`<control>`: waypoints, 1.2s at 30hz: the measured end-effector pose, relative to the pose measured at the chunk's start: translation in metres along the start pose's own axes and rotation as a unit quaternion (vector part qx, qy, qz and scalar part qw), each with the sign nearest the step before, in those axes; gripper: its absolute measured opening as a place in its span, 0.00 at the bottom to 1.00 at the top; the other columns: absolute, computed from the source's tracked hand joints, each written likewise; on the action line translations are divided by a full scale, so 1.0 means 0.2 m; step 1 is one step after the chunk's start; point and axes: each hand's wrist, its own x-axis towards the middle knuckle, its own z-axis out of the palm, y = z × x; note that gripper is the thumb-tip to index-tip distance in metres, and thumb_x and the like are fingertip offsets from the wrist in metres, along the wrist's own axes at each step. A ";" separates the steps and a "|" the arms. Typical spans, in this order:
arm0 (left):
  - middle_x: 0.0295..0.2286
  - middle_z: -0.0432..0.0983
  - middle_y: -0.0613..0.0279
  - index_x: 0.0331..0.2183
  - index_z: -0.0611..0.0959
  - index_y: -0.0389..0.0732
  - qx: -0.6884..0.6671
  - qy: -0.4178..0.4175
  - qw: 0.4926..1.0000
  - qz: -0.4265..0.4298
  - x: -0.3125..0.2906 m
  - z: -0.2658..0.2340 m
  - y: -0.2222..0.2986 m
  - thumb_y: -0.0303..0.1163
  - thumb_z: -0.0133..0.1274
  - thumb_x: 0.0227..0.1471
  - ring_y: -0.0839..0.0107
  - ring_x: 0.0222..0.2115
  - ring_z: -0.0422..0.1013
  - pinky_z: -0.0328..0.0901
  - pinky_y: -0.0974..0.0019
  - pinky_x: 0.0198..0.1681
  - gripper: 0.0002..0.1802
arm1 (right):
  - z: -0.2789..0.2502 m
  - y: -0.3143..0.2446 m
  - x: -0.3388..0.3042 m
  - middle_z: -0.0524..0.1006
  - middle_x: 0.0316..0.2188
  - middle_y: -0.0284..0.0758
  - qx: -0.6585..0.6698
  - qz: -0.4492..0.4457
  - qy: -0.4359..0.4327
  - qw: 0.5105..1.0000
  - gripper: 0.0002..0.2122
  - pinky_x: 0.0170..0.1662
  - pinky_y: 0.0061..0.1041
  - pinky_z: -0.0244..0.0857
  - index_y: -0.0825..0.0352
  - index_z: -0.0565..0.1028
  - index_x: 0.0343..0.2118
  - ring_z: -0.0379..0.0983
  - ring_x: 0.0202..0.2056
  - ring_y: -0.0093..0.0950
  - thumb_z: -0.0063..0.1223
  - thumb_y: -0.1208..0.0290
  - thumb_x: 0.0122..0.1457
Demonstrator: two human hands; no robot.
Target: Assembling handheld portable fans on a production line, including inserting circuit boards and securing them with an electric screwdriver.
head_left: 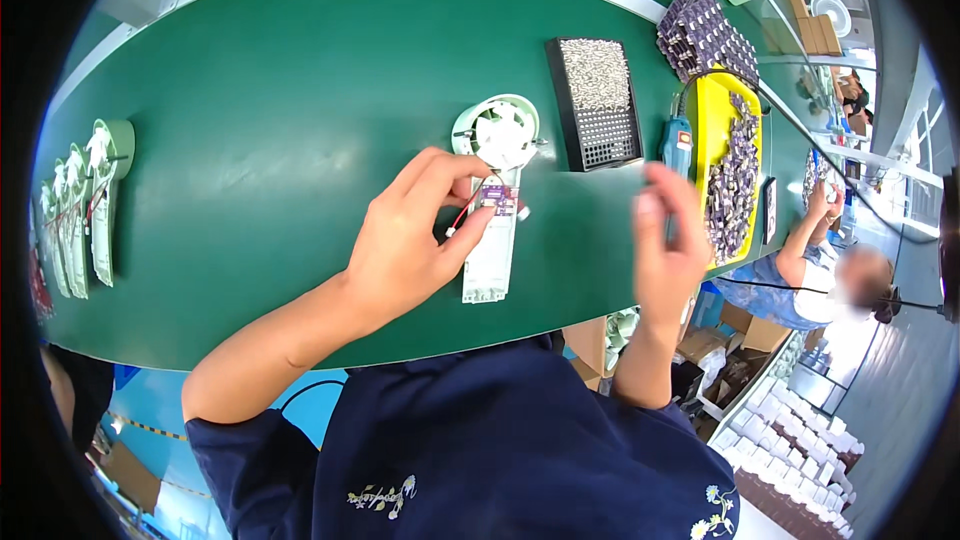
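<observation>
A pale green handheld fan (pixel 489 270) with its housing open lies on the green table, its round fan head away from me. A small purple circuit board (pixel 497 197) sits in its handle. My left hand (pixel 405 230) is closed, thumb and fingers pinching at the board. A red and a black wire with a white connector (pixel 451 232) stick out beside the thumb. My right hand (pixel 668 245) is raised over the table, right of the fan and close to the black tray's near corner. Its thumb and index tips are close together but blurred; whether anything is between them cannot be seen.
A black tray (pixel 607 162) of small metal parts stands beyond my right hand. Right of it are a blue-grey electric screwdriver (pixel 677 147) with a cable, a yellow bin (pixel 712 120) of small boards and stacked purple panels (pixel 705 35). Several fan halves (pixel 103 230) stand far left. A co-worker (pixel 800 285) sits right.
</observation>
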 end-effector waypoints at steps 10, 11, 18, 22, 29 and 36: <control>0.35 0.75 0.57 0.44 0.77 0.39 -0.001 -0.009 1.000 -0.016 0.00 0.00 0.01 0.21 0.64 0.51 0.62 0.34 0.80 0.77 0.64 0.35 0.18 | 0.36 -0.24 0.11 0.84 0.41 0.44 0.272 -0.068 -0.219 0.934 0.11 0.36 0.19 0.75 0.74 0.79 0.45 0.82 0.39 0.25 0.63 0.85 0.58; 0.35 0.75 0.57 0.44 0.77 0.39 -0.004 -0.006 1.000 -0.018 0.00 0.00 0.01 0.21 0.64 0.51 0.62 0.34 0.80 0.77 0.64 0.35 0.18 | 0.36 -0.24 0.10 0.84 0.41 0.44 0.270 -0.068 -0.223 0.934 0.11 0.36 0.19 0.75 0.74 0.79 0.45 0.82 0.39 0.25 0.63 0.85 0.58; 0.34 0.75 0.59 0.43 0.78 0.40 -0.021 0.004 1.000 -0.022 -0.01 0.00 0.00 0.20 0.65 0.50 0.65 0.32 0.78 0.76 0.65 0.33 0.18 | 0.38 -0.15 0.05 0.80 0.48 0.55 0.477 0.047 -0.227 0.848 0.07 0.45 0.32 0.82 0.77 0.75 0.42 0.82 0.48 0.42 0.56 0.88 0.62; 0.32 0.73 0.60 0.42 0.78 0.40 0.002 -0.001 1.000 -0.017 -0.01 -0.01 0.00 0.20 0.65 0.49 0.67 0.30 0.76 0.74 0.64 0.31 0.18 | 0.39 -0.14 0.06 0.81 0.46 0.54 0.480 0.039 -0.204 0.853 0.10 0.45 0.34 0.82 0.78 0.77 0.48 0.82 0.46 0.42 0.54 0.86 0.64; 0.31 0.72 0.60 0.41 0.77 0.41 0.022 0.001 1.000 -0.007 -0.01 -0.01 -0.01 0.20 0.66 0.49 0.67 0.29 0.75 0.73 0.65 0.29 0.18 | 0.36 -0.09 0.05 0.83 0.40 0.48 0.521 0.106 -0.173 0.829 0.08 0.30 0.23 0.76 0.74 0.75 0.47 0.83 0.35 0.32 0.55 0.81 0.66; 0.31 0.73 0.60 0.41 0.77 0.40 0.032 0.001 0.999 -0.009 -0.01 -0.01 -0.01 0.20 0.65 0.49 0.67 0.29 0.75 0.73 0.65 0.29 0.18 | 0.35 -0.11 0.06 0.84 0.37 0.46 0.429 0.132 -0.121 0.885 0.07 0.28 0.21 0.74 0.73 0.75 0.44 0.82 0.32 0.27 0.55 0.82 0.65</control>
